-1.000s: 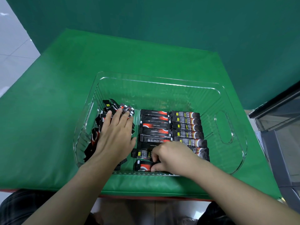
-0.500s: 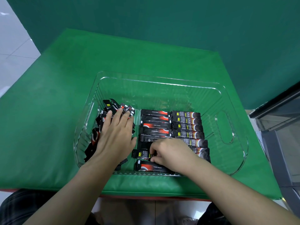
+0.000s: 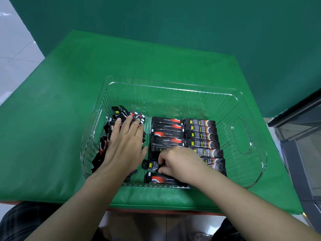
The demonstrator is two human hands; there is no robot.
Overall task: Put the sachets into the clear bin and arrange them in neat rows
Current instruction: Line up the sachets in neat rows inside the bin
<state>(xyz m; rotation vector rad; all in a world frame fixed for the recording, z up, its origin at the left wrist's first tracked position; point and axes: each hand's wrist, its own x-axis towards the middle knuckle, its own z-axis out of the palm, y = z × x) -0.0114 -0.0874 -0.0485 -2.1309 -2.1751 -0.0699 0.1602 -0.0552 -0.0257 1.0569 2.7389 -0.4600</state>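
Observation:
The clear bin [image 3: 173, 87] stands on the green padded table. Inside it, two rows of black sachets lie side by side: a middle row [image 3: 166, 132] and a right row [image 3: 201, 136]. A loose heap of sachets [image 3: 121, 113] fills the bin's left part. My left hand [image 3: 125, 145] lies flat on that heap with straight fingers. Near the front of the middle row my right hand [image 3: 178, 162] pinches a sachet [image 3: 150, 165] with curled fingers. One more sachet [image 3: 161, 178] lies by the front wall.
The green table pad [image 3: 69, 84] has bare surface to the left of and behind the bin. A dark green backdrop [image 3: 173, 23] rises at the rear. A grey metal-and-glass cabinet [image 3: 298, 127] stands at the right. The far half of the bin holds no sachets.
My right hand has shifted slightly up and left along the front of the middle row, its fingers now on the sachet with the yellow mark. The left hand has stayed on the heap.

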